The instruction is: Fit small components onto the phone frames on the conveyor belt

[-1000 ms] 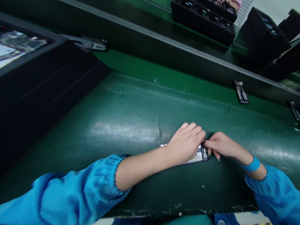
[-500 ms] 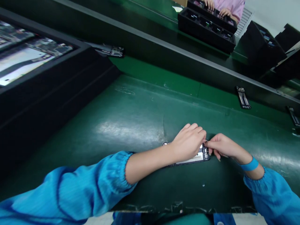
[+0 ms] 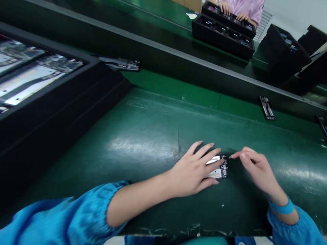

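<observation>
An opened phone body (image 3: 219, 169) lies flat on the green mat (image 3: 143, 143), its right end showing small circuit parts. My left hand (image 3: 192, 170) rests on top of it with fingers spread, covering most of its length. My right hand (image 3: 257, 170) hovers just right of the phone's end, fingers loosely apart and holding nothing, a small gap between fingertips and phone. Both arms wear blue sleeves; a blue band circles my right wrist.
A black tray (image 3: 38, 88) with phone boards stands at left. Another phone frame (image 3: 120, 64) lies behind it. Small black parts (image 3: 267, 108) lie on the green belt at right. Across the belt, another person's hands (image 3: 231, 10) work over black trays (image 3: 222, 30).
My right hand let go of the phone's end and drew back to the right. My left hand opened out flat and slid back along the phone.
</observation>
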`<state>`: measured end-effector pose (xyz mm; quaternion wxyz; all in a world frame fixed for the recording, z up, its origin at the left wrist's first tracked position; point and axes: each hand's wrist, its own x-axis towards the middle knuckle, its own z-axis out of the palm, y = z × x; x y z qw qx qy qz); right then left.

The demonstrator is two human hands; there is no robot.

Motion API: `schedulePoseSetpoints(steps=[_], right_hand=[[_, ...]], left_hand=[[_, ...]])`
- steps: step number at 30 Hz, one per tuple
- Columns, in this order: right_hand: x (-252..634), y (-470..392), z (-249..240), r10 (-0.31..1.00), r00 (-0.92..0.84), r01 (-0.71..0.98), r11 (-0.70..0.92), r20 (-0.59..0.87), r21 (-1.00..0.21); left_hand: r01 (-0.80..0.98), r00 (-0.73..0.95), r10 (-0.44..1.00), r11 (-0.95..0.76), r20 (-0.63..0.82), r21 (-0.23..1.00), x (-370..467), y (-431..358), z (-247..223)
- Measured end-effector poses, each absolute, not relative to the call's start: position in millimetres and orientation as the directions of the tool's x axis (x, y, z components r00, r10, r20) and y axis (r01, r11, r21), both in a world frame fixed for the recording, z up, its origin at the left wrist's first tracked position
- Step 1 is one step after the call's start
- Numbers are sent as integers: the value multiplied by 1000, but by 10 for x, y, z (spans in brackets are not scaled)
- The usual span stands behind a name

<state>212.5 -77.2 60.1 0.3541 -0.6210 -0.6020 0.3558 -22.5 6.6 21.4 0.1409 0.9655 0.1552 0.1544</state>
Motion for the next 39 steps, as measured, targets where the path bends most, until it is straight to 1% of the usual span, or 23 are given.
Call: schedulePoseSetpoints(steps=[4, 7, 10, 11, 12, 13, 16, 18, 19, 20, 23, 24, 25, 26, 28, 29, 30, 33, 35, 39], right_hand=[[1975, -944, 511, 990, -82, 562, 140, 113, -815], [1958, -986, 482, 965, -179, 672, 261, 190, -693], [2039, -969, 476, 957, -251, 812, 290, 146, -506], [2076, -956, 469, 959, -257, 839, 282, 118, -465], [2113, -942, 458, 963, -250, 852, 267, 99, -450], [2149, -928, 443, 968, -233, 848, 248, 91, -469], [2239, -893, 396, 990, -108, 740, 142, 92, -657], [2280, -874, 370, 996, -29, 670, 81, 82, -738], [2298, -866, 360, 996, -15, 675, 74, 86, -734], [2314, -860, 351, 995, -23, 712, 88, 102, -697], [2365, -848, 334, 980, -94, 871, 166, 175, -462], [2377, -845, 333, 977, -99, 895, 170, 188, -411], [2380, -841, 336, 977, -88, 897, 162, 192, -411], [2373, -834, 342, 980, -69, 875, 150, 189, -460], [2320, -808, 361, 987, -53, 772, 137, 152, -621], [2276, -789, 371, 989, -69, 714, 140, 131, -686], [2225, -766, 378, 988, -97, 673, 153, 119, -724], [2079, -696, 366, 974, -170, 642, 225, 150, -733], [2023, -662, 334, 968, -170, 642, 250, 183, -725], [2007, -639, 265, 967, -168, 676, 254, 191, -692]], left_hand=[[209, 931, 289, -923, 224, 323, -333, 101, 186], [201, 937, 281, -920, 207, 337, -326, 128, 193], [215, 937, 295, -909, 187, 357, -316, 133, 193], [219, 936, 299, -907, 185, 360, -316, 132, 189], [221, 935, 302, -905, 186, 363, -316, 130, 185], [221, 934, 304, -904, 190, 365, -318, 129, 182], [217, 929, 307, -904, 205, 368, -321, 129, 178], [220, 927, 311, -903, 208, 370, -322, 130, 180], [222, 927, 312, -902, 206, 370, -322, 130, 181], [225, 927, 314, -902, 203, 370, -322, 130, 181], [225, 930, 311, -902, 195, 368, -322, 130, 181], [223, 930, 310, -902, 195, 369, -321, 129, 182], [221, 930, 309, -902, 197, 371, -320, 129, 182], [220, 930, 310, -901, 199, 375, -319, 128, 183], [219, 928, 313, -898, 204, 382, -318, 128, 183], [220, 927, 315, -897, 204, 385, -317, 127, 183], [220, 926, 316, -896, 206, 386, -317, 127, 182], [223, 928, 316, -896, 199, 383, -318, 128, 179], [223, 929, 314, -897, 194, 381, -317, 128, 179], [220, 929, 313, -895, 196, 388, -313, 126, 183]])
